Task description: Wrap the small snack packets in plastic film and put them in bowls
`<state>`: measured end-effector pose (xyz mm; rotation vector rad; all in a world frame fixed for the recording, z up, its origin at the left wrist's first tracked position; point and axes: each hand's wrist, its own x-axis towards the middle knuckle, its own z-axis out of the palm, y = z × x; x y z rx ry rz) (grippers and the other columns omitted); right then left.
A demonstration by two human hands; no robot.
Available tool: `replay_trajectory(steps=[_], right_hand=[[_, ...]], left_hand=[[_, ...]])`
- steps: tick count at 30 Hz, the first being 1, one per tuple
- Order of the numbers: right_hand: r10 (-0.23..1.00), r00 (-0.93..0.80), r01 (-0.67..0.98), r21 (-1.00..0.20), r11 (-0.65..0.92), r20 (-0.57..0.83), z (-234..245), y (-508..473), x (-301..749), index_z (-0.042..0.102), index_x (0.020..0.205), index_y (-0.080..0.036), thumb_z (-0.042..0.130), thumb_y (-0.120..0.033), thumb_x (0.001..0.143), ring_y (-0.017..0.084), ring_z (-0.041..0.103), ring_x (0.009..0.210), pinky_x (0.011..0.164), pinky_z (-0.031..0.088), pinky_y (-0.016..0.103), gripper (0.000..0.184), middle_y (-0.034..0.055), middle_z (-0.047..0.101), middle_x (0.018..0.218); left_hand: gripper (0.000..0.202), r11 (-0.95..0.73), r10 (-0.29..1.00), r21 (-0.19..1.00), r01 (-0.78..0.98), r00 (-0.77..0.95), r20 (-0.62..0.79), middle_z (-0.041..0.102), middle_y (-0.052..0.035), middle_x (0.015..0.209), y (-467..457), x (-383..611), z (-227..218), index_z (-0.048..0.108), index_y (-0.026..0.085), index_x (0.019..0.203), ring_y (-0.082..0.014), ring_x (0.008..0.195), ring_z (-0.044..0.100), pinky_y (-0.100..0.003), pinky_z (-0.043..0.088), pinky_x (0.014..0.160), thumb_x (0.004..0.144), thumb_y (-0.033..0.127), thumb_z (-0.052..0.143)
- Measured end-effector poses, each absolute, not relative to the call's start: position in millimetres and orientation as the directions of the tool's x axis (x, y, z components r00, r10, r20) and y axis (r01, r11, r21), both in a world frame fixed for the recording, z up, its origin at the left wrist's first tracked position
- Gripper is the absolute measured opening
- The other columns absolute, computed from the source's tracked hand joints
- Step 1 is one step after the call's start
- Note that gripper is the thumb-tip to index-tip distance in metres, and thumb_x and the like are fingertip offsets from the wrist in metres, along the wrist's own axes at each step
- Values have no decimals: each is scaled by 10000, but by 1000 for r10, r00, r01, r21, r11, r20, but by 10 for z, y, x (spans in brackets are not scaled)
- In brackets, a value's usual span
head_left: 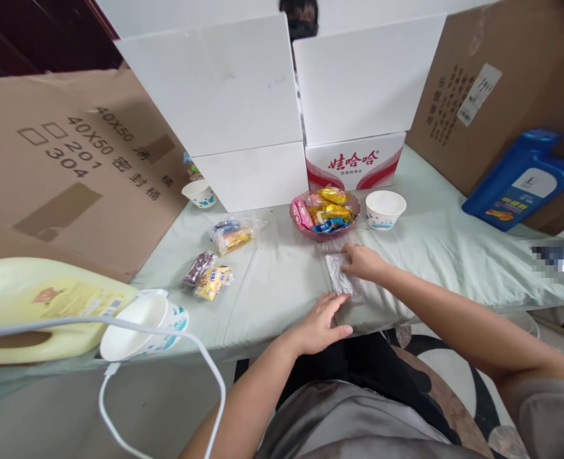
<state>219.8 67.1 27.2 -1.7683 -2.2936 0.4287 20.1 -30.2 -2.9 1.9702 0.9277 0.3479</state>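
A crinkled, clear plastic wrapper [338, 274] is laid flat on the pale green cloth [272, 274]. Its near end is touched by the fingertips of the left hand [321, 325], which is held palm down with the thumb splayed away. Its far right edge is met by the curled fingertips of the right hand [364, 261]; whether it is pinched there cannot be told.

Just beyond the wrapper, at 12 o'clock, a pink bowl [305, 229] is heaped with wrapped snacks [332, 210]. A white paper cup [382, 220] is set upright at 1 o'clock, beside the bowl. Packets are scattered to the left: 1 dark [200, 268] and 1 yellow [214, 280] at 9 o'clock, with bagged snacks [234, 237] towards 10.

Farther out, between 8 and 9 o'clock, a tilted paper cup [167, 319] is crossed by a white cable [200, 347]. A pale yellow bottle [33, 299] is seen at 9 o'clock, a blue bottle [521, 182] at 2, and white boxes [215, 89] are stood behind the bowl at 12.
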Motion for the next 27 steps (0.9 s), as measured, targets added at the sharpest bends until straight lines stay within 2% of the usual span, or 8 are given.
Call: replay_trajectory(steps=[4, 7, 12, 15, 17, 22, 25, 27], right_hand=[[813, -463, 799, -231, 555, 354, 193, 516, 2211, 651, 1085, -160, 539, -283, 902, 283, 557, 1099, 951, 438, 432, 247, 145, 643, 1116], [694, -628, 673, -203, 711, 353, -14, 463, 2208, 632, 1187, -167, 495, -263, 927, 272, 505, 1216, 1016, 407, 447, 309, 133, 617, 1247], [724, -615, 709, -181, 681, 313, -281, 439, 2191, 535, 1352, -145, 465, -299, 949, 285, 419, 1338, 1108, 332, 457, 437, 118, 520, 1415], [724, -600, 711, -190, 678, 339, -305, 427, 2163, 546, 1343, -153, 471, -305, 947, 285, 429, 1332, 1106, 335, 456, 431, 115, 533, 1403], [722, -590, 704, -208, 679, 361, -305, 435, 2149, 559, 1327, -158, 480, -294, 942, 286, 445, 1318, 1097, 343, 466, 416, 119, 550, 1384], [736, -481, 652, -367, 663, 476, -211, 469, 2239, 658, 1128, -164, 486, -251, 926, 276, 504, 1240, 1034, 407, 465, 280, 127, 622, 1267], [764, -294, 632, -483, 606, 574, -78, 354, 2368, 667, 1022, -170, 500, -301, 935, 250, 564, 1088, 950, 454, 431, 229, 125, 664, 1099], [748, -346, 611, -469, 638, 566, -21, 202, 2427, 658, 1032, -172, 584, -388, 899, 243, 569, 1009, 902, 463, 409, 264, 110, 666, 1021]], left_hand=[[671, -328, 720, 802, 499, 682, -129, 380, -97, 1526, -295, 216, 25, 368, 230, 1464, -296, 1446, 252, -526, 193, 1193, 862, 420, 595], [634, -341, 734, 791, 507, 669, -113, 425, -103, 1495, -305, 243, 52, 414, 212, 1432, -281, 1423, 307, -506, 220, 1189, 852, 372, 612], [415, -442, 808, 720, 535, 586, 60, 582, -84, 1320, -396, 295, 127, 563, 223, 1269, -242, 1280, 491, -436, 393, 1099, 857, 257, 599], [260, -496, 866, 589, 638, 410, 284, 619, -92, 1165, -331, 315, 177, 620, 197, 1126, -220, 1090, 589, -399, 476, 987, 877, 216, 549], [173, -555, 829, 498, 666, 393, 398, 629, -79, 1060, -181, 326, 169, 639, 197, 1017, -214, 1022, 596, -384, 493, 932, 885, 202, 528], [91, -672, 740, 380, 635, 552, 385, 649, -63, 943, 264, 337, -28, 629, 187, 804, -224, 960, 593, -396, 483, 885, 819, 115, 576], [93, -684, 728, 372, 627, 559, 397, 647, -66, 938, 343, 320, -139, 629, 182, 819, -224, 949, 581, -392, 476, 867, 817, 108, 573], [103, -699, 714, 382, 605, 560, 419, 646, -63, 936, 330, 304, -166, 630, 185, 838, -218, 946, 575, -385, 473, 866, 840, 120, 550]])
